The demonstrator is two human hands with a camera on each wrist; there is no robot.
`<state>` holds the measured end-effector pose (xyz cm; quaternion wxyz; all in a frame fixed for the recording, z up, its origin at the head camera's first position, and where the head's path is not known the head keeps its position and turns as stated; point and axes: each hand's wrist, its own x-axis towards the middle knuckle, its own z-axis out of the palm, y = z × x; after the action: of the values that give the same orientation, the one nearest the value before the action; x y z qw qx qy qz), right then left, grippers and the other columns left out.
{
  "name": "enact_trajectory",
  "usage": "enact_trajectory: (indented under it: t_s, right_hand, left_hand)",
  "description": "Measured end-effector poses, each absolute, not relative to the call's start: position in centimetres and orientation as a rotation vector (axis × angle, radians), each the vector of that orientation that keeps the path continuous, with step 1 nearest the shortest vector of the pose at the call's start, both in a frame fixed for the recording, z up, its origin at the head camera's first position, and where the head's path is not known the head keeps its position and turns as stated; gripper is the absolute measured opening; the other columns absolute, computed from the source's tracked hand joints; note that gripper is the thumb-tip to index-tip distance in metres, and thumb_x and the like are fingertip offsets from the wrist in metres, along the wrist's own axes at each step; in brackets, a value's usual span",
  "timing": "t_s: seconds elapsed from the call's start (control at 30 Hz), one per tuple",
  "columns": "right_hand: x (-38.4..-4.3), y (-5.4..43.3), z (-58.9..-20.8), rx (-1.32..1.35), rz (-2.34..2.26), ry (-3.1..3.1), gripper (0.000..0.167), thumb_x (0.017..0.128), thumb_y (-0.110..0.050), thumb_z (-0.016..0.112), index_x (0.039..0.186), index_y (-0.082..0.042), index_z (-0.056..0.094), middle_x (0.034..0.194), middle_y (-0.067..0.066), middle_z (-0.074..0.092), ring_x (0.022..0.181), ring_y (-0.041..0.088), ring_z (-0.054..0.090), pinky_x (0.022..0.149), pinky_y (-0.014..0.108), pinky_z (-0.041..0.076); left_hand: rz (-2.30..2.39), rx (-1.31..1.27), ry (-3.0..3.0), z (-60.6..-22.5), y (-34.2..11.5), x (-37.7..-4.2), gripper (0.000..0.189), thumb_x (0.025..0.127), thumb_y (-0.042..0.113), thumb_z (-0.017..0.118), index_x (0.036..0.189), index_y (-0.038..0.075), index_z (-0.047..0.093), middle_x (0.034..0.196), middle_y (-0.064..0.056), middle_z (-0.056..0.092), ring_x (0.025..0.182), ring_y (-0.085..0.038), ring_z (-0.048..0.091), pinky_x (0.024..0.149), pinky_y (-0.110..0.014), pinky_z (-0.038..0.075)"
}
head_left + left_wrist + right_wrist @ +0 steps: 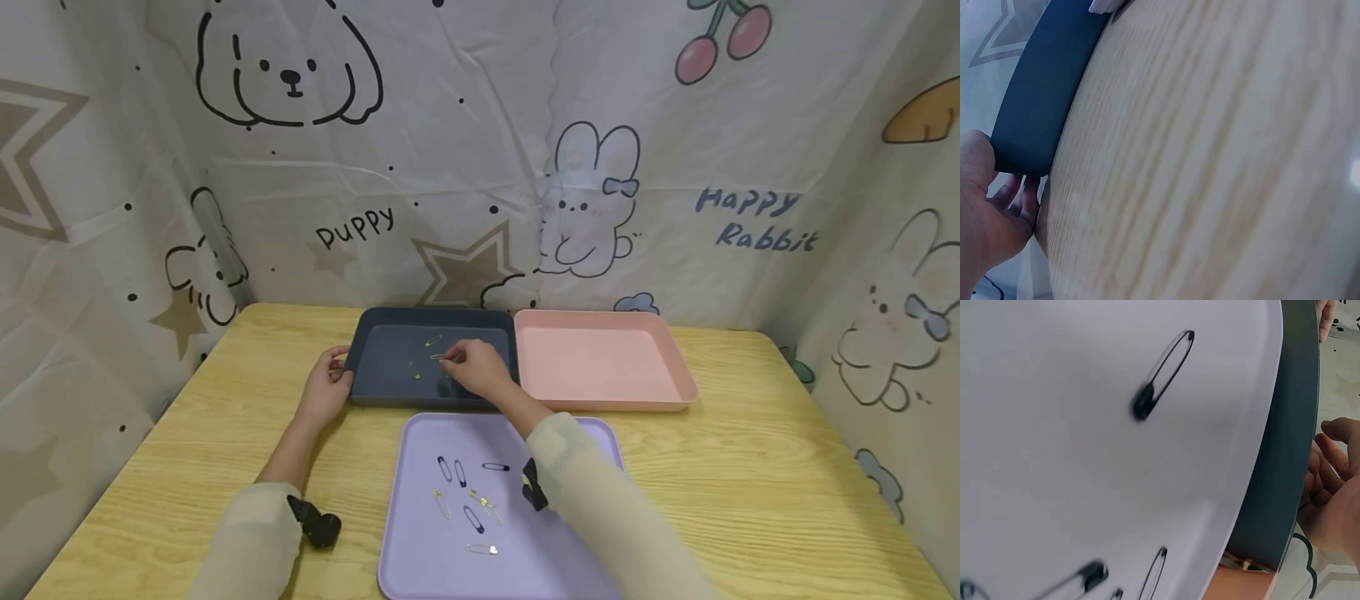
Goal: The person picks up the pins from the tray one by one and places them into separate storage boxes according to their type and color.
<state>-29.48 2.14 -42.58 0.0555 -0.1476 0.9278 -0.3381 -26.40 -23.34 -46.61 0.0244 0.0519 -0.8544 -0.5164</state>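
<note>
Over the dark blue tray (390, 398), my right hand (477, 369) pinches a gold safety pin (437, 357) between thumb and fingertips. Another gold safety pin (433, 341) lies in that tray, near small gold bits (417, 377). My left hand (326, 390) rests against the tray's left end; the left wrist view shows its fingers (1030, 197) touching the end wall. On the lilac tray (405, 508) in front lie several black safety pins (473, 519) and several gold ones (482, 549). In the right wrist view the pinched pin is hidden.
A pink tray (600, 358) stands right beside the dark blue one. Both sit at the back of the wooden table (757, 467), close to a printed curtain (465, 167). My right forearm crosses over the lilac tray's right side.
</note>
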Motion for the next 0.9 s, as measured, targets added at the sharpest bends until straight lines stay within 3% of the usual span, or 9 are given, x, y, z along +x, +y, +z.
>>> enact_trajectory:
  t_s: [0.2, 0.4, 0.9]
  right_hand:
    - [-29.2, 3.0, -42.2, -0.509, -1.008, 2.831, 0.021, 0.088, -0.026, 0.062, 0.1, -0.01, 0.07, 0.089, 0.004, 0.068, 0.072, 0.014, 0.057, 0.061, 0.025, 0.044]
    - [-28.7, 3.8, -42.0, -0.549, -0.977, 2.842, 0.021, 0.089, -0.027, 0.062, 0.1, -0.012, 0.07, 0.092, 0.004, 0.067, 0.077, 0.014, 0.057, 0.065, 0.027, 0.045]
    - [-26.1, 5.9, -41.9, -0.659, -0.959, 2.848, 0.014, 0.087, -0.027, 0.063, 0.092, -0.015, 0.069, 0.076, -0.002, 0.061, 0.064, 0.01, 0.05, 0.056, 0.023, 0.04]
  left_hand:
    - [-1.599, 0.176, -2.641, -46.7, -23.3, -26.5, 0.045, 0.095, 0.003, 0.04, 0.139, 0.003, 0.035, 0.118, -0.019, 0.044, 0.097, -0.025, 0.05, 0.071, -0.02, 0.041]
    - [-1.601, 0.166, -2.638, -46.6, -23.2, -26.5, 0.045, 0.094, 0.003, 0.04, 0.139, 0.002, 0.035, 0.117, -0.02, 0.044, 0.091, -0.021, 0.05, 0.068, -0.019, 0.041]
    - [-1.578, 0.143, -2.654, -47.1, -23.4, -26.6, 0.045, 0.095, 0.004, 0.04, 0.139, 0.003, 0.034, 0.117, -0.02, 0.045, 0.09, -0.021, 0.049, 0.068, -0.02, 0.041]
